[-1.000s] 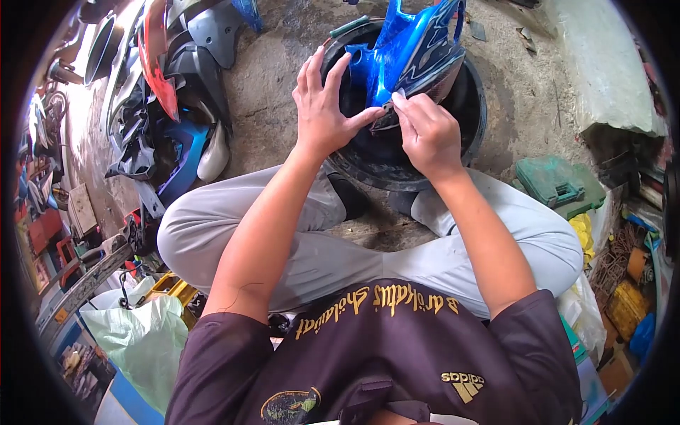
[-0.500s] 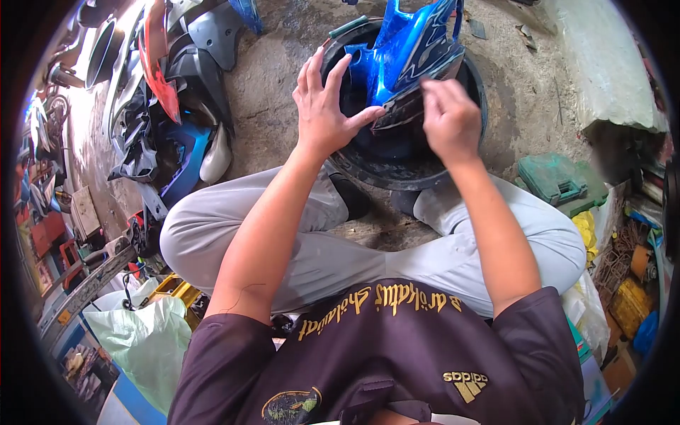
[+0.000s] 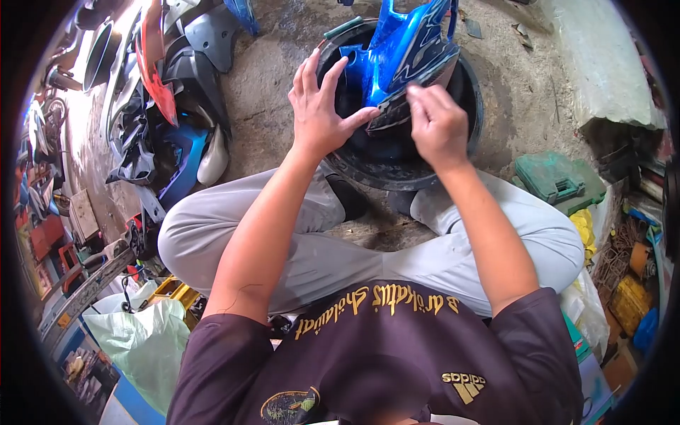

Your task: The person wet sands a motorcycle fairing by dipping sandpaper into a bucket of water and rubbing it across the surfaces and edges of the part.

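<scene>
A glossy blue motorcycle fairing panel (image 3: 391, 65) with a dark, patterned lower side rests in a round black tub (image 3: 411, 185). My left hand (image 3: 320, 106) is open at its left side, fingers spread, the thumb tip touching the panel's near edge. My right hand (image 3: 438, 126) is closed in a pinch at the dark near edge of the panel, right of the left thumb. Whatever its fingers hold, if anything, is hidden. A thin greenish bar (image 3: 343, 28) lies across the tub's far rim.
Several loose body panels, among them a red one (image 3: 152, 67) and a blue-purple one (image 3: 188, 156), are piled at left. A green tool case (image 3: 549, 177) lies at right near a concrete block (image 3: 609, 78). My crossed legs (image 3: 219, 219) flank the tub's near side.
My right hand has moved a little left and down along the panel's edge. My left hand keeps its spread pose, with the thumb at the panel.
</scene>
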`<action>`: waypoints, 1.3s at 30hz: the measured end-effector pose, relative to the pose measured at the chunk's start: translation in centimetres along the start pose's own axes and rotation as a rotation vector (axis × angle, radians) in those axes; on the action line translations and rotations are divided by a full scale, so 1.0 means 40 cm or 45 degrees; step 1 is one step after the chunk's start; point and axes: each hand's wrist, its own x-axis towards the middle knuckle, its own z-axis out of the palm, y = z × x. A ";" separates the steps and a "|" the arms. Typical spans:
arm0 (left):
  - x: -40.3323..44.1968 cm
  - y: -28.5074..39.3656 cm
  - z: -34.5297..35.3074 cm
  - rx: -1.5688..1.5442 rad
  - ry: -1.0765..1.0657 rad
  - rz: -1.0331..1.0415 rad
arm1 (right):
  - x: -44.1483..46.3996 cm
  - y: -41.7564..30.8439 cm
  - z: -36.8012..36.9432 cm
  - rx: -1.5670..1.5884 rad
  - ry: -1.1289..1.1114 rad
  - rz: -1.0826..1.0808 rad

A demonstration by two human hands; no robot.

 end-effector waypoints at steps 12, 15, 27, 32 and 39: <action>-0.003 -0.005 0.002 0.025 -0.035 -0.007 | -0.016 -0.029 0.013 -0.075 -0.072 -0.129; 0.001 -0.004 -0.002 0.035 -0.023 0.018 | 0.010 0.011 -0.012 -0.200 -0.048 -0.109; -0.010 -0.003 -0.002 0.064 -0.046 -0.022 | 0.015 0.036 -0.007 -0.081 0.037 0.044; -0.002 0.008 -0.009 0.069 -0.070 -0.044 | -0.009 -0.023 -0.001 -0.117 -0.112 -0.146; -0.004 0.010 -0.011 0.052 -0.061 -0.054 | 0.016 0.039 -0.017 -0.164 -0.044 -0.003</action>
